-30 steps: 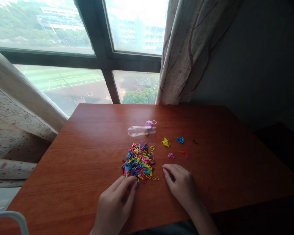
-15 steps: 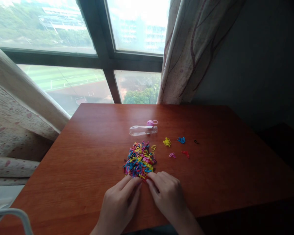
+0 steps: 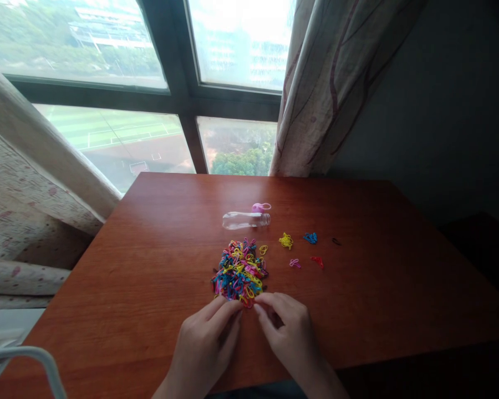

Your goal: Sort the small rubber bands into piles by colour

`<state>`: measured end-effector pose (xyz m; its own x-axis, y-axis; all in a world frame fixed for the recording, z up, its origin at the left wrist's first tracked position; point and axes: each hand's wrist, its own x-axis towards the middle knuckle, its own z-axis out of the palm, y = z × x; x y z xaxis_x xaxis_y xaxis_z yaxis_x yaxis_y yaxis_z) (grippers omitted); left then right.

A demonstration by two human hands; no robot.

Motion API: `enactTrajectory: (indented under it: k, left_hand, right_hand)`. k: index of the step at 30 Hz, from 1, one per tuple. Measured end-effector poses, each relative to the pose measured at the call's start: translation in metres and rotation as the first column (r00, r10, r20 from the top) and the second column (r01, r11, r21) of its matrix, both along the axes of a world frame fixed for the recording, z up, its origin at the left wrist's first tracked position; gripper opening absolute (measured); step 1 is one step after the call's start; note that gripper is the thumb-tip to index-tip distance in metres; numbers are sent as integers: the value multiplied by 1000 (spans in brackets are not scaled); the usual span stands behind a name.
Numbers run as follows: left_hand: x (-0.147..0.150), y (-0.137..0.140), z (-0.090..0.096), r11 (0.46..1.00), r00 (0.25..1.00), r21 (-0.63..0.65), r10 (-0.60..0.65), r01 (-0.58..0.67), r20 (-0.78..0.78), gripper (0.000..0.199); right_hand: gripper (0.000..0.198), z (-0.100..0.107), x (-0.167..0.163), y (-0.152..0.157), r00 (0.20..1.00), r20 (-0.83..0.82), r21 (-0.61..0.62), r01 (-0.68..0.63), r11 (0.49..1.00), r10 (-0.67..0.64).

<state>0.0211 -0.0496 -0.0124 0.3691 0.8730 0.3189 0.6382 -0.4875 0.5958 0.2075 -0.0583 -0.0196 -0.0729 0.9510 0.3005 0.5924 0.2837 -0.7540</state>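
A heap of small coloured pear-shaped pins [image 3: 240, 269] lies on the brown table, mixed yellow, blue, pink, red and black. At its near edge on the left, my left hand [image 3: 210, 338] rests with fingers curled and thumb close to the forefinger. Whatever its fingertips have hold of, if anything, is hidden. My right hand [image 3: 286, 327] is at the near right edge, thumb and forefinger brought together beside a red pin [image 3: 248, 303]. What sits in that pinch is too small to make out. A single yellow pin [image 3: 263, 250] lies just right of the heap.
Small separate groups lie to the right: yellow pins [image 3: 286, 240], blue pins [image 3: 311, 238], pink pins [image 3: 295, 264], red pins [image 3: 317, 262] and a black pin [image 3: 336, 241]. Behind the heap, a clear bottle [image 3: 243, 220] lies on its side by a pink looped cap [image 3: 258, 208].
My right thumb and forefinger have drawn back slightly from the heap, showing more of the red pin at its near edge. My left hand stays nearly in place. The view has shifted a little.
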Motion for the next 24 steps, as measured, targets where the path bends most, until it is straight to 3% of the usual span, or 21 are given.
enactTrajectory:
  k: [16, 24]
  left_hand:
    - [0, 0, 1, 1000, 1000, 13, -6, 6, -17, 17]
    - [0, 2, 2, 1000, 1000, 19, -6, 7, -20, 18]
  right_hand:
    - [12, 8, 27, -12, 999, 36, -208, -11, 978, 19]
    - [12, 12, 26, -11, 1000, -20, -240, -6, 971, 1]
